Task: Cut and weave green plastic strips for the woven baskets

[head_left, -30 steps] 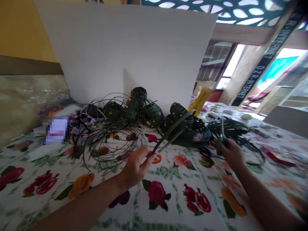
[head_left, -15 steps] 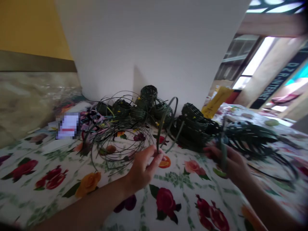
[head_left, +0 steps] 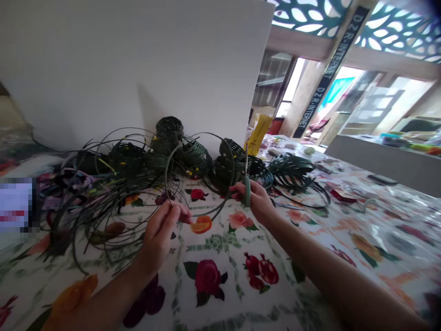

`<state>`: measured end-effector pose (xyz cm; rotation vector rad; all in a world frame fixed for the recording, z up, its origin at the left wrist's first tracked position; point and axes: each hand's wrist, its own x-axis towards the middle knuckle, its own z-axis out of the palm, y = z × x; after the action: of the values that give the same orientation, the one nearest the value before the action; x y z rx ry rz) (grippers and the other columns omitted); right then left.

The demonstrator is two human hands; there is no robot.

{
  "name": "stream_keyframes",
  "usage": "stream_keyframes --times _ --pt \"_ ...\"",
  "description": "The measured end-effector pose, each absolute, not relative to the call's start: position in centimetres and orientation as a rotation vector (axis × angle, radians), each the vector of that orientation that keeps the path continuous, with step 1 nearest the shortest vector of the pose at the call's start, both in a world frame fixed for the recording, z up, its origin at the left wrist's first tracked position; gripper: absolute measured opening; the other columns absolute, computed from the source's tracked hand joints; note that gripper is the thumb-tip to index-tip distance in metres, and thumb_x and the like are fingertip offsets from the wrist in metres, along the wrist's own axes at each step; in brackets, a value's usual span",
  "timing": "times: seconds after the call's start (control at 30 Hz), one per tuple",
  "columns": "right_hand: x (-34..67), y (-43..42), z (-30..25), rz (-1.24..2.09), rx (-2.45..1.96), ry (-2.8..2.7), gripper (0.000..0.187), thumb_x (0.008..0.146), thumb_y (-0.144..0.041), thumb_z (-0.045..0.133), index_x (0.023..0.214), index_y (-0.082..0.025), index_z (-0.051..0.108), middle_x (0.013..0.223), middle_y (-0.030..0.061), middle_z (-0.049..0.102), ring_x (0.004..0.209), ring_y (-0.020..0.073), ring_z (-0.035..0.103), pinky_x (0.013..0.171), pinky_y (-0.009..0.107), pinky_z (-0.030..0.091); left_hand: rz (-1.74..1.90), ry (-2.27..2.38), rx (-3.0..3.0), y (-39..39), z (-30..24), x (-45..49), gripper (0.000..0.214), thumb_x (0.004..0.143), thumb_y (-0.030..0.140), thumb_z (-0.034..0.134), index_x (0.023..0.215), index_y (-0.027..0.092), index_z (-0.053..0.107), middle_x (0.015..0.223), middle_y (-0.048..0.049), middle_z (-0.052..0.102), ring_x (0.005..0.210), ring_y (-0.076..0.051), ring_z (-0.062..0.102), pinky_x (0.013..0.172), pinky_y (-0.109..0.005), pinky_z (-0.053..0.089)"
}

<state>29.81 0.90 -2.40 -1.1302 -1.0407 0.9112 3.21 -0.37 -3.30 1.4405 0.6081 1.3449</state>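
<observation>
My left hand (head_left: 161, 232) pinches the ends of a thin dark green strip (head_left: 203, 138) that bends up into a loop above the floral tablecloth (head_left: 220, 257). My right hand (head_left: 254, 198) is closed around the green handles of a pair of scissors (head_left: 246, 181), blades pointing up, just right of the loop. Behind both hands lies a row of small dark green woven baskets (head_left: 193, 154).
A tangle of loose green strips (head_left: 99, 202) spreads at the left. A large white board (head_left: 138, 69) stands behind the baskets. A woven leaf-shaped piece (head_left: 292, 168) and small items lie to the right. A blurred patch (head_left: 15, 204) sits at the far left.
My right hand has come in from the right with the scissors, up beside the strip. The strip in my left hand has bent from straight into a loop. The view has swung right.
</observation>
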Motion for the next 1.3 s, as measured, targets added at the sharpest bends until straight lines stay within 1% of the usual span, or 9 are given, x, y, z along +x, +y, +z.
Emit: stream_keyframes --times 0.1,0.2,0.43,0.63,0.8,0.93,1.07,1.2,1.3 --pt "30.5 1.0 -3.3 0.855 -1.102 -0.978 0.036 0.068 -0.047 0.08 0.078 -0.018 0.062 0.067 -0.0022 0.064 0.054 0.0106 0.058 0.049 0.021 0.045 1.387 0.63 1.37 0.1 -3.3 3.1 0.022 0.094 0.034 0.05 0.084 0.019 0.062 0.086 -0.0045 0.062 0.075 -0.016 0.06 0.072 -0.03 0.047" --pt "31.9 1.1 -4.0 0.812 -1.087 -0.939 0.034 0.069 -0.045 0.08 0.074 -0.019 0.06 0.062 -0.0049 0.059 0.051 0.0085 0.054 0.047 0.019 0.044 1.408 0.687 1.319 0.4 -3.2 2.9 0.021 0.093 0.035 0.052 0.083 0.019 0.061 0.083 -0.0031 0.062 0.07 -0.014 0.058 0.066 -0.027 0.046" --pt "32.9 1.1 -4.2 0.811 -1.085 -0.948 0.032 0.072 -0.047 0.079 0.076 -0.018 0.063 0.071 -0.0012 0.064 0.055 0.0091 0.056 0.048 0.019 0.046 1.436 0.771 1.368 1.4 -3.7 2.7 0.021 0.093 0.035 0.051 0.082 0.02 0.059 0.078 -0.0011 0.06 0.064 -0.011 0.054 0.057 -0.023 0.041" --pt "32.6 0.4 -4.0 0.89 -1.083 -0.951 0.026 0.068 -0.037 0.085 0.076 -0.02 0.068 0.066 -0.0033 0.063 0.052 0.0079 0.054 0.046 0.015 0.047 1.397 0.83 1.375 1.9 -4.1 2.6 0.029 0.095 0.041 0.045 0.079 0.02 0.057 0.074 -0.0011 0.059 0.063 -0.012 0.054 0.056 -0.024 0.042" --pt "32.1 0.4 -4.3 1.008 -1.096 -0.932 0.026 0.065 -0.032 0.086 0.079 -0.017 0.07 0.069 0.0014 0.069 0.053 0.0095 0.059 0.046 0.015 0.049 1.374 0.898 1.368 2.2 -4.0 2.5 0.031 0.094 0.044 0.045 0.078 0.02 0.057 0.078 -0.0028 0.061 0.061 -0.012 0.053 0.053 -0.024 0.041" --pt "31.1 -0.2 -4.2 1.032 -1.073 -0.943 0.027 0.065 -0.032 0.085 0.082 -0.017 0.069 0.073 0.0036 0.072 0.056 0.0112 0.062 0.049 0.018 0.051 1.452 0.933 1.306 3.0 -4.4 2.4 0.028 0.092 0.041 0.05 0.078 0.019 0.059 0.075 -0.0014 0.062 0.061 -0.011 0.053 0.057 -0.022 0.041" --pt "30.5 -0.8 -3.8 0.985 -1.042 -1.004 0.026 0.071 -0.033 0.081 0.087 -0.019 0.066 0.077 0.0021 0.071 0.06 0.0115 0.062 0.051 0.019 0.051 1.474 0.981 1.266 3.8 -5.0 2.1 0.019 0.088 0.037 0.058 0.088 0.019 0.062 0.081 -0.001 0.065 0.066 -0.01 0.055 0.063 -0.022 0.043" --pt "29.5 -1.9 -3.0 0.912 -1.022 -1.087 0.023 0.074 -0.032 0.078 0.087 -0.02 0.064 0.077 0.0006 0.069 0.06 0.0117 0.061 0.046 0.018 0.047 1.418 1.038 1.299 4.1 -5.4 2.0 0.022 0.085 0.037 0.06 0.096 0.018 0.065 0.087 -0.0029 0.068 0.069 -0.011 0.058 0.067 -0.023 0.045" --pt "28.6 -3.0 -2.1 0.828 -1.046 -1.171 0.019 0.076 -0.031 0.076 0.085 -0.02 0.063 0.076 0.001 0.068 0.058 0.0121 0.06 0.044 0.018 0.045 1.377 1.063 1.288 4.1 -5.6 2.1 0.025 0.083 0.038 0.061 0.095 0.016 0.066 0.088 -0.0041 0.068 0.07 -0.013 0.06 0.069 -0.025 0.047"
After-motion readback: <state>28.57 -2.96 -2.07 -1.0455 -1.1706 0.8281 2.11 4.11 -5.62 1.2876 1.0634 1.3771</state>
